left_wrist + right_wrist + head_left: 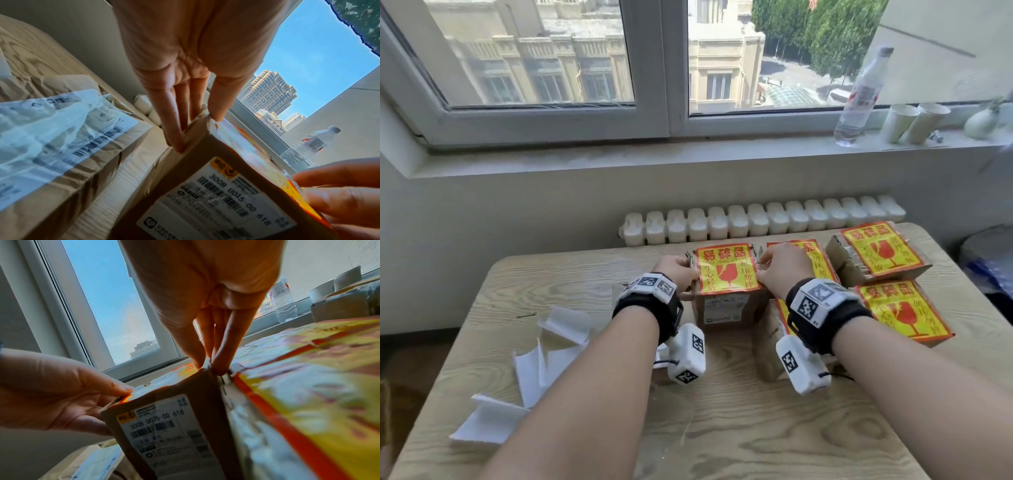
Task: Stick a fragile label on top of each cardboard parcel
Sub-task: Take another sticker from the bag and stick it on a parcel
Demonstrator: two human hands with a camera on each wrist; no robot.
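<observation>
Hands on one cardboard parcel (pixel 726 301) mid-counter (pixel 722 428); yellow-and-red fragile label (pixel 726 269) lying flat across its top; left hand (pixel 677 270) at the left side, straight fingers (pixel 174 126) against the side wall, thumb on the top corner; right hand (pixel 782 267) at the right side, thumb and fingers (pixel 224 353) pinching the top right edge. Three labelled parcels to the right: near one (pixel 904 313), far one (pixel 880 253), middle one (pixel 815 257) largely hidden behind the right hand. Unlabelled parcel (pixel 61 146) with shipping slip just left, mostly hidden in head view. White backing sheets (pixel 534 370) at counter's left, partly covered by the left forearm. Bottle (pixel 859 99) and paper cups (pixel 914 121) on the windowsill, blurred.
</observation>
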